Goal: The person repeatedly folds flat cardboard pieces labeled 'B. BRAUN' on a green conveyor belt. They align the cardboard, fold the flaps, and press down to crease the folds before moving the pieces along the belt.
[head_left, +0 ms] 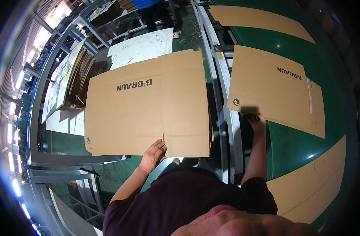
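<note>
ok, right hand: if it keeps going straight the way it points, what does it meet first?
The right hand points up and away from the person and already touches the near edge of the flat cardboard sheet on the green conveyor belt. Going on, it would likely push into that sheet first; depth is unclear.

I wear a dark maroon, almost plum-coloured T-shirt with short sleeves; the fabric is plain, with no print or pocket that I can see from above. The sleeve hems end above my elbows, so both forearms are bare down to the wrists. My left hand (pixel 153 154) and my right hand (pixel 258 122) are bare too: no gloves, no watch, no rings or bands visible. The shirt hangs loose across my chest and shoulders.
</note>
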{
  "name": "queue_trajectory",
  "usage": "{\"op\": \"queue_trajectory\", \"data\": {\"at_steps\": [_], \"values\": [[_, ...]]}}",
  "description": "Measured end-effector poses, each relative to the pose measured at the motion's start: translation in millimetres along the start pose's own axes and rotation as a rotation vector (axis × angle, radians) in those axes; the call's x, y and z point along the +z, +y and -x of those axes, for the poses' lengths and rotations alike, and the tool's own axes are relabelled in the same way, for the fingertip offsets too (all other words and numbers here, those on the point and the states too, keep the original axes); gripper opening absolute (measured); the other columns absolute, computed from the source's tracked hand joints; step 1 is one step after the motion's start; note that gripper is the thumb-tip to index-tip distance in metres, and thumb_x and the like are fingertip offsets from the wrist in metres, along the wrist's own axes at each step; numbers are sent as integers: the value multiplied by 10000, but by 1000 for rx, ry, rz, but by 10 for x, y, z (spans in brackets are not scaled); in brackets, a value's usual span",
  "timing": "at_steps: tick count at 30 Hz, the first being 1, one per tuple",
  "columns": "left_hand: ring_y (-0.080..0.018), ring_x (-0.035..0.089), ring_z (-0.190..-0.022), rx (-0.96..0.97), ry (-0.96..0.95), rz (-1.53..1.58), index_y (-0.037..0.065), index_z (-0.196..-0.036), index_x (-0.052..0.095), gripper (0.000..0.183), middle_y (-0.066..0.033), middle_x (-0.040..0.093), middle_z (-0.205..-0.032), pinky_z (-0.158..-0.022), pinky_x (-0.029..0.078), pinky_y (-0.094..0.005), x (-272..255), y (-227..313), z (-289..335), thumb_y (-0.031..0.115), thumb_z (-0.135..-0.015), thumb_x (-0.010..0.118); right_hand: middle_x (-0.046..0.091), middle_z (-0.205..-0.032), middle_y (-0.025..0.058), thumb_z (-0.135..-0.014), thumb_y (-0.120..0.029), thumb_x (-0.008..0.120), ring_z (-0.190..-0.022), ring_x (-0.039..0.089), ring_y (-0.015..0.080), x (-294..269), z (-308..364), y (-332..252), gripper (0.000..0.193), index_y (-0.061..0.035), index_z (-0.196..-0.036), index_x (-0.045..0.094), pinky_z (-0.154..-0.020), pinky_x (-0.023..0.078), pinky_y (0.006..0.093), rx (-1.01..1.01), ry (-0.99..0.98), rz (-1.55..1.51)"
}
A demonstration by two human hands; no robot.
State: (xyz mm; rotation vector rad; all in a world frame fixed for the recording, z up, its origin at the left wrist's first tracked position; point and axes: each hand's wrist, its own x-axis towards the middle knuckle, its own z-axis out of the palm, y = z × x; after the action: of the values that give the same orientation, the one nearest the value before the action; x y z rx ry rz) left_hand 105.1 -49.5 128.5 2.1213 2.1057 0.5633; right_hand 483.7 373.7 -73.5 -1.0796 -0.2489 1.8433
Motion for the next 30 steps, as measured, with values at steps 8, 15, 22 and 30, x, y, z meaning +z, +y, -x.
{"op": "queue_trajectory", "data": {"at_steps": [8, 15, 22, 30], "values": [[-301, 507, -1228, 20, 51, 19, 6, -1115, 587, 394, -120, 574, -1238, -1006, 459, -365, -67, 39, 33, 180, -775, 688, 647, -1146, 104, -924, -351, 589, -1002, 645, 270, 195, -785, -194, 390, -54, -1177, 583, -864, 554, 440, 24, -36, -262], [-315, 464, -1270, 75, 91, 95, -4, -1148, 577, 426, -137, 525, -1301, -1026, 440, -395, 75, -108, 147, 273, -833, 654, 606, -706, 62, -888, -200, 643, -536, 539, 113, 1282, -203, -625, 183, -25, -901, 591, -429, 441, 182, -294, -109, -86], [-311, 458, -1273, 149, 153, 150, -16, -1140, 576, 470, -141, 519, -1296, -1032, 428, -388, 143, -248, 141, 281, -788, 672, 671, -894, 87, -918, -177, 607, -706, 627, 190, 2263, 2069, 624, 211, -19, -1056, 594, -619, 520, 303, -352, -405, 160], [-342, 518, -1155, -67, 18, 125, 104, -1173, 597, 386, -143, 559, -1245, -935, 433, -476, 748, -294, 329, 334, -864, 569, 459, -1389, 158, -873, -506, 594, -1235, 470, 280, 1585, 3273, 2123, 769, 20, -1389, 375, -1077, 341, 400, 338, -694, 68]]}}
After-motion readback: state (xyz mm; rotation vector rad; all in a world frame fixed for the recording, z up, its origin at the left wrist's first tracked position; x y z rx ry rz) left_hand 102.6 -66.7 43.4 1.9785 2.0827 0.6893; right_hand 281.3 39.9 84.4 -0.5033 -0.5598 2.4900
